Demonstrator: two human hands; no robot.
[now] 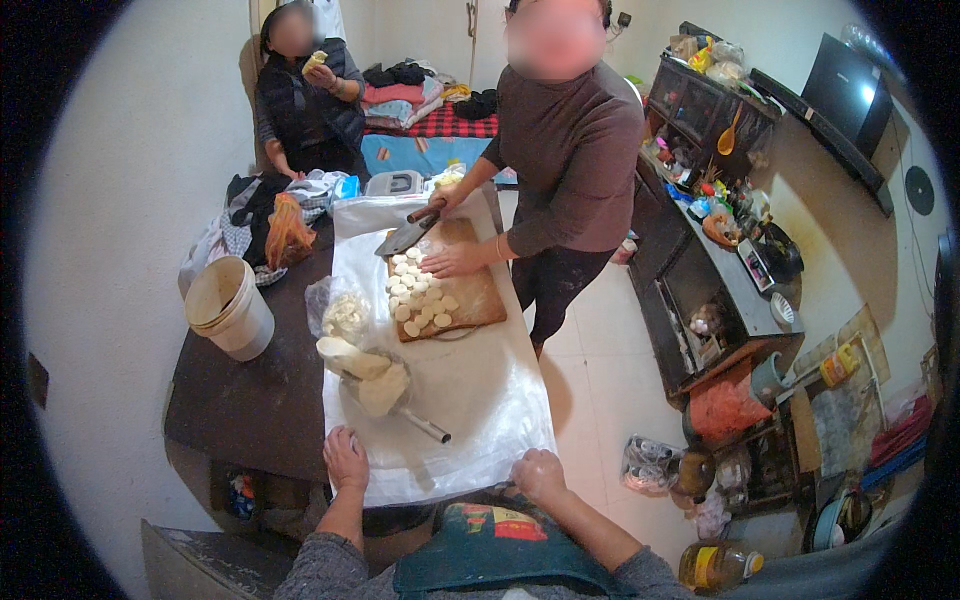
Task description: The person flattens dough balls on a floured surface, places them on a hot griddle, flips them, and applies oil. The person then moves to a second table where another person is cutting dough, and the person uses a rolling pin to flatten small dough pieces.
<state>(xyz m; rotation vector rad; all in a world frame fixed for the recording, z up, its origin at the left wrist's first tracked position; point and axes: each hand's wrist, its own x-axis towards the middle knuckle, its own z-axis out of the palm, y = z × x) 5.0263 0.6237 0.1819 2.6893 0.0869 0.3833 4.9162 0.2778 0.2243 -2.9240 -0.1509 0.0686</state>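
Note:
My left hand [346, 457] rests at the left edge of a white plastic sheet [480, 409] spread over the table, near its front corner. At the front right corner, my right hand [538, 474] is curled at the sheet's edge; its fingers hide whatever may be inside. Ahead of my hands stands a round vessel of flour [384, 390] with a tubular metal handle [426, 426]. A white scoop [352, 358] lies on it. Beyond is a wooden cutting board [476, 289] with several small dough pieces [420, 289]. A co-worker's hand [454, 261] touches them; their other holds a cleaver [405, 238].
On the dark table [247, 405] stand a white bucket [231, 307], a clothes pile [251, 202] and an orange plastic bag [289, 232]. A clear bag of dough [345, 315] lies beside the board. Another person [311, 105] holds food at the back. A cluttered cabinet [720, 262] lines the right.

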